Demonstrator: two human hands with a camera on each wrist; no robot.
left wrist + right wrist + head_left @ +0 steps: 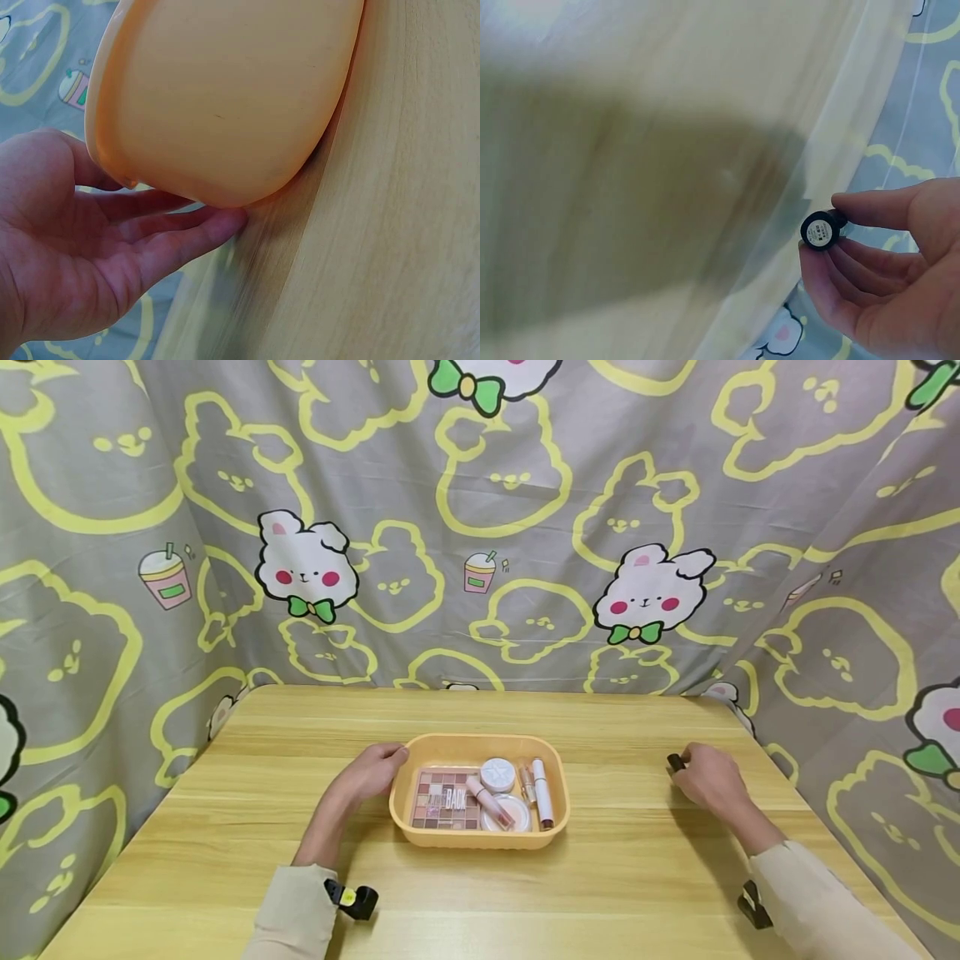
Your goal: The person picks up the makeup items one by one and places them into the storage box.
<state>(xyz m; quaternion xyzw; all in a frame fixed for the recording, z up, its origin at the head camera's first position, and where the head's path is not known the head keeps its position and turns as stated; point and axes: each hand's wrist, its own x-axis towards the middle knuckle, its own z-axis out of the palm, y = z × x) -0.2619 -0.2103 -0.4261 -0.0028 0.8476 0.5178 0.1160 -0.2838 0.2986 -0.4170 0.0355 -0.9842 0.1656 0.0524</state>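
Observation:
An orange plastic basket (480,839) stands on the table in the head view. My left hand (372,770) holds its left end, thumb at the rim and fingers against the outer wall, as the left wrist view shows the basket (232,97) from outside. Inside lie an eyeshadow palette (435,814), a round white jar (497,772), a round compact (517,814), a pink lip gloss tube (483,795), a slim pinkish tube (527,785) and a white tube (541,785) with a dark end. Off to the right, my right hand (708,777) pinches a small black cosmetic tube (821,231), its labelled round end showing.
The wooden table (600,893) has light grain, with its back edge near a grey patterned curtain (525,527) that surrounds it on three sides. Black wrist mounts (356,900) sit at both sleeves.

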